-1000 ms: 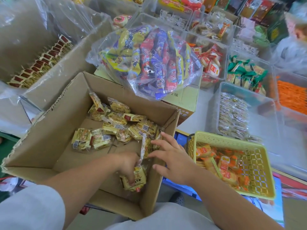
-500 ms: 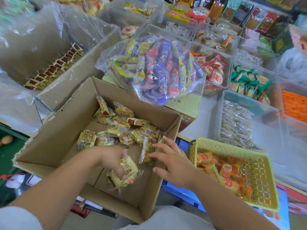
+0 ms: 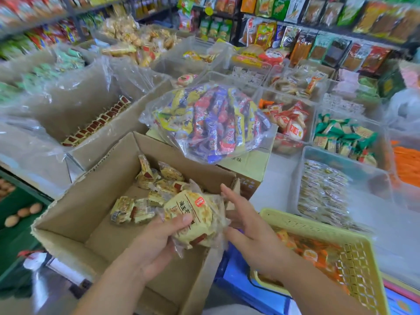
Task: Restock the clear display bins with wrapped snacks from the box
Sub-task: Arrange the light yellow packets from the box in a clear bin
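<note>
Two hands work over the cardboard box (image 3: pixel 91 178) at the near middle of the bench. The left hand (image 3: pixel 154 244) has its grip closed around a yellow wrapped snack pack (image 3: pixel 193 220), with the thumb on top; the other fingers are hidden under the pack. The right hand (image 3: pixel 248 228) is just right of the pack, its grip spread with straight fingers. Whether its fingertips touch the loose clear wrapper is hard to tell.

The pack covers part of the loose snacks (image 3: pixel 141 206) at the far right of the box floor. The near edge of the box is cut off by the forearms. The far shelves are blurred and their labels cannot be read.

The left half of the box floor is bare cardboard, with room for a hand. Right of the box stands a yellow basket (image 3: pixel 318 227). Beyond it is a clear bin (image 3: pixel 341 159) with clear-wrapped pieces along its left side, and its right part is open. A bag of mixed bars (image 3: pixel 211 123) lies just behind the box.

Half a second before, the pack was lower, inside the box. Now it is raised above the right part of the box, and the view has tilted up.
</note>
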Demonstrator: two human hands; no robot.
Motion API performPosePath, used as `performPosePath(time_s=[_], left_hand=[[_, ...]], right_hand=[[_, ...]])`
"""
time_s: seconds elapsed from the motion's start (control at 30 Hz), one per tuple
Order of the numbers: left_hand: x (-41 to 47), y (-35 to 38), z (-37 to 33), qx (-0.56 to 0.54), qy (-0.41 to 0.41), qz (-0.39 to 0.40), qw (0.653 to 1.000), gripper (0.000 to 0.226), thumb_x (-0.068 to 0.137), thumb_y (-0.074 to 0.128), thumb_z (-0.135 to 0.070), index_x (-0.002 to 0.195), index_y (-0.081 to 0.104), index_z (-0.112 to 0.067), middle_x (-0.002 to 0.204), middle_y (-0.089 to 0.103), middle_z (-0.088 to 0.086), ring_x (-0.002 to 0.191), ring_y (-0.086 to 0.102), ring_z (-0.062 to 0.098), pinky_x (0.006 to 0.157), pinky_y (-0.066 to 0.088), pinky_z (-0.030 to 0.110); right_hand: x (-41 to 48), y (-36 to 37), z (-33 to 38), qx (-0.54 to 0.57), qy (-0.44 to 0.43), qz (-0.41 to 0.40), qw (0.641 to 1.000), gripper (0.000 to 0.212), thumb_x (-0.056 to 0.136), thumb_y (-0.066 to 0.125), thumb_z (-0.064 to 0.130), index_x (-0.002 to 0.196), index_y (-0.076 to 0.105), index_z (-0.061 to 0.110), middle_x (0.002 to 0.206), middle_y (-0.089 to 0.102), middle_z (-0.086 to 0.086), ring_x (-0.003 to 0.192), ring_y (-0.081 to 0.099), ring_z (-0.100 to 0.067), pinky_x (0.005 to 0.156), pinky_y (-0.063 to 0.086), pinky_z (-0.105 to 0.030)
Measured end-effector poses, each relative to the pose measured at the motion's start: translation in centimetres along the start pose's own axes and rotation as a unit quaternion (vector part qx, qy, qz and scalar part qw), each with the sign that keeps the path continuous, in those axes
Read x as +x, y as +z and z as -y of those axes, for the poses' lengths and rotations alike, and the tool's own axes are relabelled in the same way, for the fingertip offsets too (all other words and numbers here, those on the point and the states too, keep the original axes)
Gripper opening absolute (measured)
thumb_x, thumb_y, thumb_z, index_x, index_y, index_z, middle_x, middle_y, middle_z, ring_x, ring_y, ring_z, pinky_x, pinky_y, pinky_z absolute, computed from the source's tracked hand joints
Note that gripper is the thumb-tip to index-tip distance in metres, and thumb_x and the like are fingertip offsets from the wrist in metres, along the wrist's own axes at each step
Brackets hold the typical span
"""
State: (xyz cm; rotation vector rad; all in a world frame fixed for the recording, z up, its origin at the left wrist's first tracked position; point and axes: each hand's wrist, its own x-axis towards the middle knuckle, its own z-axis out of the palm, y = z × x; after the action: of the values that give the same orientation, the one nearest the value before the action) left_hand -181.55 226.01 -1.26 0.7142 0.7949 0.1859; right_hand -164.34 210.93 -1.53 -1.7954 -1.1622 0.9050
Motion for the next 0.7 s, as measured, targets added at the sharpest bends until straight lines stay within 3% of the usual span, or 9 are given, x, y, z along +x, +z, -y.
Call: performPosePath(time_s=[0.07, 0.13, 0.23, 0.3, 0.4, 0.47, 0.57, 0.63, 0.7], left_hand=[[-0.3, 2.9, 1.3, 0.021, 0.014, -0.007, 1.000, 0.058, 0.072, 0.086, -0.019, 0.125, 0.068, -0.004, 0.120, 0.074, 0.017, 0.108, 0.074, 0.030, 0.075, 0.063, 0.032], [-0.3, 5.6, 2.9, 0.033, 0.019, -0.019, 0.999, 0.057, 0.072, 0.080, -0.023, 0.126, 0.068, -0.008, 0.119, 0.075, 0.015, 0.107, 0.074, 0.029, 0.081, 0.062, 0.038], [-0.2, 9.7, 5.7, 0.060, 0.011, -0.015, 0.998, 0.056, 0.070, 0.083, -0.023, 0.123, 0.071, -0.010, 0.118, 0.075, 0.017, 0.106, 0.074, 0.032, 0.080, 0.063, 0.041], [-0.2, 12.7, 7.6, 0.088, -0.007, 0.019, 0.996, 0.042, 0.072, 0.090, -0.021, 0.112, 0.079, -0.016, 0.119, 0.075, 0.017, 0.107, 0.074, 0.033, 0.076, 0.063, 0.038], [0.0, 16.8, 10.2, 0.138, -0.038, 0.077, 0.987, 0.053, 0.060, 0.098, -0.033, 0.109, 0.079, -0.028, 0.123, 0.073, 0.018, 0.115, 0.070, 0.038, 0.095, 0.057, 0.053], [0.5, 19.1, 11.9, 0.148, -0.052, 0.098, 0.983, 0.062, 0.060, 0.099, -0.031, 0.118, 0.076, -0.023, 0.129, 0.069, 0.021, 0.122, 0.065, 0.042, 0.109, 0.044, 0.064], [1.5, 21.4, 14.2, 0.154, -0.066, 0.089, 0.982, 0.067, 0.066, 0.098, -0.028, 0.127, 0.072, -0.017, 0.134, 0.066, 0.024, 0.125, 0.062, 0.043, 0.110, 0.042, 0.066], [2.0, 22.9, 15.1, 0.138, -0.071, 0.067, 0.986, 0.062, 0.070, 0.092, -0.043, 0.124, 0.074, -0.018, 0.129, 0.070, 0.020, 0.117, 0.068, 0.038, 0.094, 0.056, 0.057], [2.4, 24.2, 15.4, 0.118, -0.077, 0.045, 0.989, 0.052, 0.078, 0.070, -0.063, 0.116, 0.077, -0.028, 0.123, 0.074, 0.012, 0.111, 0.072, 0.032, 0.079, 0.062, 0.047]], right_hand=[[-1.6, -1.7, -0.5, 0.011, -0.008, -0.009, 1.000, 0.071, 0.094, 0.056, 0.033, 0.145, 0.019, 0.067, 0.146, 0.033, 0.038, 0.131, 0.044, 0.007, 0.104, 0.045, -0.025], [-3.6, -3.9, -1.6, -0.012, -0.016, -0.021, 1.000, 0.071, 0.096, 0.060, 0.036, 0.147, 0.020, 0.063, 0.147, 0.035, 0.033, 0.134, 0.042, 0.004, 0.108, 0.045, -0.037], [-7.2, -7.9, -3.3, -0.080, -0.042, -0.039, 0.995, 0.073, 0.088, 0.055, 0.045, 0.149, 0.017, 0.061, 0.155, 0.020, 0.032, 0.143, 0.024, 0.008, 0.112, 0.041, -0.043], [-9.8, -10.4, -4.4, -0.132, -0.091, -0.039, 0.986, 0.075, 0.086, 0.054, 0.035, 0.151, 0.021, 0.057, 0.162, 0.009, 0.024, 0.149, 0.016, 0.001, 0.112, 0.041, -0.045], [-13.1, -13.7, -6.6, -0.245, -0.155, -0.003, 0.957, 0.085, 0.084, 0.065, 0.016, 0.149, 0.029, 0.056, 0.166, 0.000, 0.019, 0.155, 0.000, -0.013, 0.117, 0.031, -0.051], [-14.9, -15.8, -7.9, -0.280, -0.168, 0.016, 0.945, 0.082, 0.083, 0.073, 0.020, 0.146, 0.034, 0.056, 0.165, -0.002, 0.024, 0.155, -0.005, -0.012, 0.116, 0.032, -0.055], [-17.1, -18.4, -9.1, -0.263, -0.185, 0.006, 0.947, 0.068, 0.084, 0.076, 0.032, 0.142, 0.045, 0.049, 0.164, 0.012, 0.025, 0.155, 0.007, -0.012, 0.113, 0.037, -0.054], [-18.2, -19.7, -10.0, -0.243, -0.197, -0.023, 0.950, 0.057, 0.086, 0.073, 0.035, 0.139, 0.053, 0.042, 0.157, 0.034, 0.014, 0.149, 0.026, -0.016, 0.110, 0.041, -0.049], [-18.9, -20.7, -11.0, -0.228, -0.193, -0.047, 0.953, 0.053, 0.086, 0.071, 0.034, 0.137, 0.057, 0.038, 0.146, 0.045, 0.005, 0.137, 0.040, -0.016, 0.104, 0.045, -0.038]])
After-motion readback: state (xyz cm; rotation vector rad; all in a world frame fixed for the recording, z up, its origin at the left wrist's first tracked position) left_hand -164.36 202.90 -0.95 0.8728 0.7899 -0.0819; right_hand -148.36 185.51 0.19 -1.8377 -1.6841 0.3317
